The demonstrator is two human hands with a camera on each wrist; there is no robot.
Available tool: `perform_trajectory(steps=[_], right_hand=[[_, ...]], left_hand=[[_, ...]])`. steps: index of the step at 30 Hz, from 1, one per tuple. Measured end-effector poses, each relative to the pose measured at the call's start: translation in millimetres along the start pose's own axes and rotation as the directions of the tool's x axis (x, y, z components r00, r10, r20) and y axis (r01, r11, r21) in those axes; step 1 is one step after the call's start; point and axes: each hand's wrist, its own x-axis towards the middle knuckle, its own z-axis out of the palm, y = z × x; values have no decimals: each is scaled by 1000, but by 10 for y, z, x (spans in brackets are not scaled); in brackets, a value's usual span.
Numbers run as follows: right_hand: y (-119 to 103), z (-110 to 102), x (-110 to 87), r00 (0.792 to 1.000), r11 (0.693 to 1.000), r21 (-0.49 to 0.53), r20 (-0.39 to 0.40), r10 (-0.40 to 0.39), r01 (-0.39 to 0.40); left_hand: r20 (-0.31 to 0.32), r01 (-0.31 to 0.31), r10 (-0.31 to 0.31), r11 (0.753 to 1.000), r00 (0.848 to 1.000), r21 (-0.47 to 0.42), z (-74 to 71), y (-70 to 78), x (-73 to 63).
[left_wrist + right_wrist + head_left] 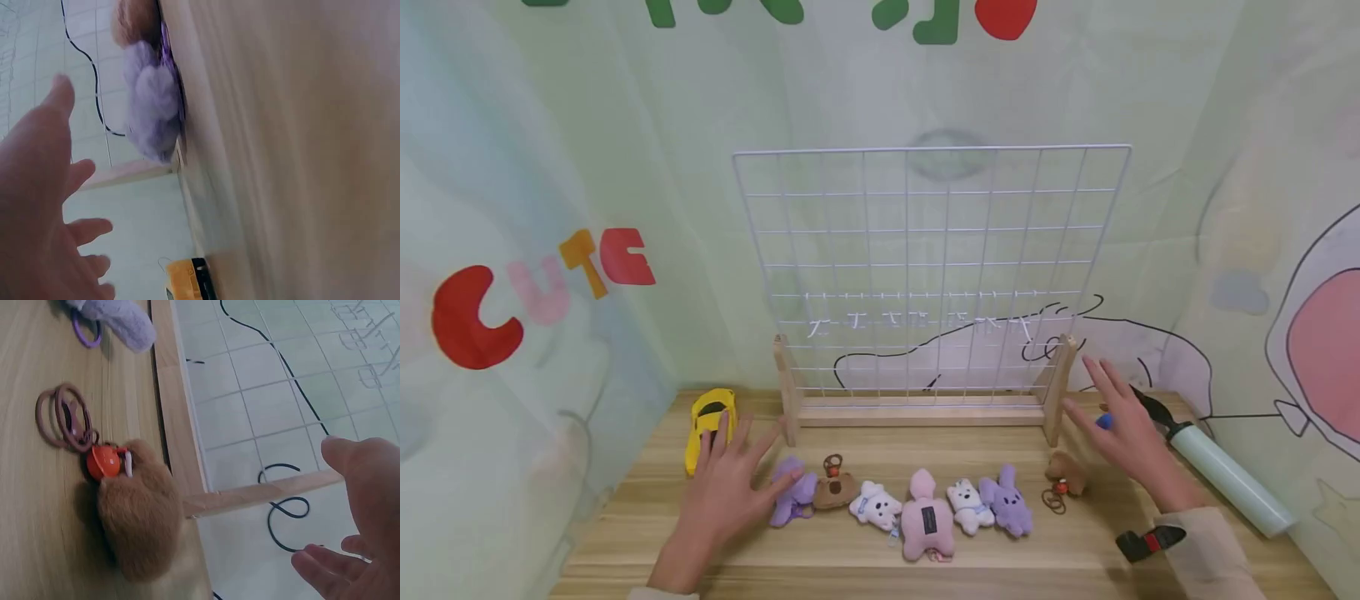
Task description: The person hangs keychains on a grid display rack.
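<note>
My left hand (724,492), fingers spread, is above the table's left side with nothing in it. Its thumb overlaps a purple plush toy (794,493) in the head view, while the left wrist view shows a gap between the hand and that purple plush (152,103). Beyond its fingertips sits a yellow toy car (724,402). My right hand (1123,437) is also empty, fingers extended beside the rack's right wooden leg (1060,387). Nearest it lies a brown plush keychain (140,519) with an orange-red bell (103,462) and brown rings.
A white wire grid rack (947,229) with several hooks stands at the back. Between the hands lie a brown plush (835,493), white plushes (875,506) (970,506), a pink plush (927,542) and another purple plush (1011,504). A pale green cylinder (1232,479) with a black nozzle lies right.
</note>
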Motion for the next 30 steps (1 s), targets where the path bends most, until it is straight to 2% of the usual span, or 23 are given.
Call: perform_trajectory(steps=[3, 6, 12, 16, 22, 25, 28, 30], right_hand=[[1, 58, 73, 1000, 995, 100, 16, -25, 23], [14, 114, 127, 999, 987, 160, 46, 0, -7], [26, 259, 171, 999, 983, 175, 20, 48, -51], [6, 354, 175, 998, 979, 193, -13, 66, -62], [-6, 425, 143, 990, 972, 209, -60, 125, -110], [-14, 462, 140, 987, 972, 204, -81, 136, -118], [-11, 489, 146, 986, 972, 198, -88, 145, -125], [6, 469, 134, 983, 969, 202, -91, 161, -140]], left_hand=[[-17, -91, 90, 995, 996, -41, 15, 66, -71], [-18, -138, 138, 988, 990, -72, 28, 132, -102], [141, -62, 79, 991, 987, -121, 33, 254, -111], [204, -11, 41, 989, 978, -148, 43, 297, -71], [256, -5, 53, 983, 965, -185, 57, 316, 100], [278, 20, 41, 977, 960, -213, 47, 293, 156], [258, 18, 49, 968, 965, -251, 22, 224, 185], [213, -10, 73, 959, 974, -284, 28, 189, 216]])
